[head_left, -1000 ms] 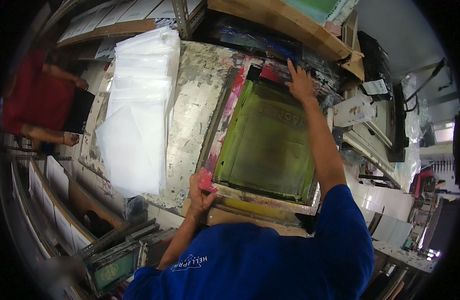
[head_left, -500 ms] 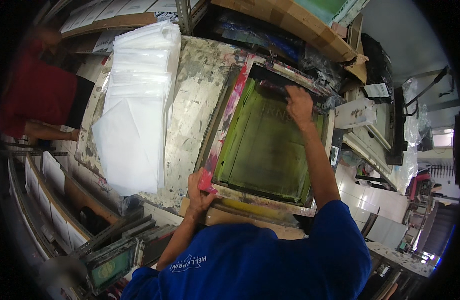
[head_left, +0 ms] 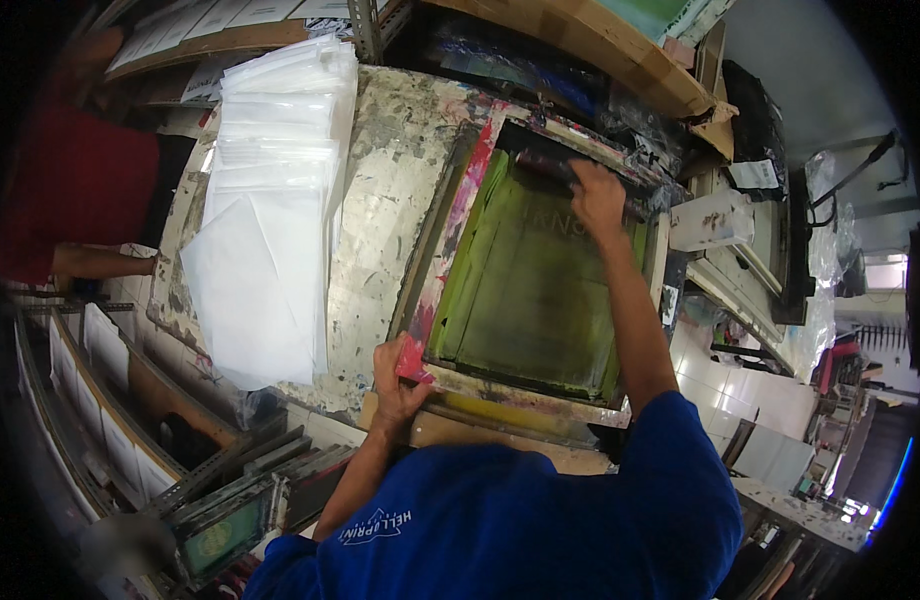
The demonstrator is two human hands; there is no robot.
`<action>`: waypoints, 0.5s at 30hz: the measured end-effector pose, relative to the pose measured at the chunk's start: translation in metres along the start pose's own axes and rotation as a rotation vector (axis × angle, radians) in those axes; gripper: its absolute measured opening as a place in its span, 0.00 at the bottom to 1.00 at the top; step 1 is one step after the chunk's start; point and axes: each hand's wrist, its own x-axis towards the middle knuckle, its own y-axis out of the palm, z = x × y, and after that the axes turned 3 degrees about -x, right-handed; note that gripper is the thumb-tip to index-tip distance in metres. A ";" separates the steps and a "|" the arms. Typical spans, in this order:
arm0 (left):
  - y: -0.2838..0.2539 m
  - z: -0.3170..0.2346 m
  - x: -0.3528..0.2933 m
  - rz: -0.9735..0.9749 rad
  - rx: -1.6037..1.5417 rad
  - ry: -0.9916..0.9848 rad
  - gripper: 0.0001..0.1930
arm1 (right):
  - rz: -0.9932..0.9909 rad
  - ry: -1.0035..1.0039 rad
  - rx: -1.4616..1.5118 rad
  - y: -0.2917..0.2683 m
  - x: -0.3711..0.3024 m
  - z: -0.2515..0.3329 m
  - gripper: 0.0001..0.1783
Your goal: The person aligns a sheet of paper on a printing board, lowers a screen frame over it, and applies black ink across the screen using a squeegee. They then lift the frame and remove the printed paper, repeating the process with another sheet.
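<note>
A wooden printing screen frame (head_left: pixel 450 215) with green mesh (head_left: pixel 535 295) lies on a paint-stained table (head_left: pixel 385 190). My left hand (head_left: pixel 395 375) grips the frame's near left corner, which is smeared red. My right hand (head_left: pixel 595 200) is stretched to the far end of the mesh and is closed on a dark squeegee (head_left: pixel 540 165) lying across the screen. My blue sleeves fill the lower edge of the view.
A fanned stack of white sheets (head_left: pixel 270 200) lies on the table left of the frame. Another person in a red shirt (head_left: pixel 75 190) stands at the far left. Racks with screens (head_left: pixel 230 510) sit below left; wooden shelves (head_left: pixel 600 60) and machines (head_left: pixel 750 240) crowd the right.
My right hand has slid the squeegee along the mesh from the far edge a little toward me. My left hand keeps its hold on the frame corner.
</note>
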 end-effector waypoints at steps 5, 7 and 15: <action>0.001 0.001 0.001 0.001 -0.022 -0.023 0.44 | -0.003 0.029 0.009 0.005 -0.003 -0.012 0.24; 0.004 0.004 0.001 -0.010 -0.062 -0.011 0.45 | 0.007 0.013 0.020 -0.010 -0.027 0.008 0.24; -0.001 -0.009 0.006 -0.005 -0.068 -0.009 0.51 | 0.157 0.059 0.132 -0.115 -0.199 0.166 0.22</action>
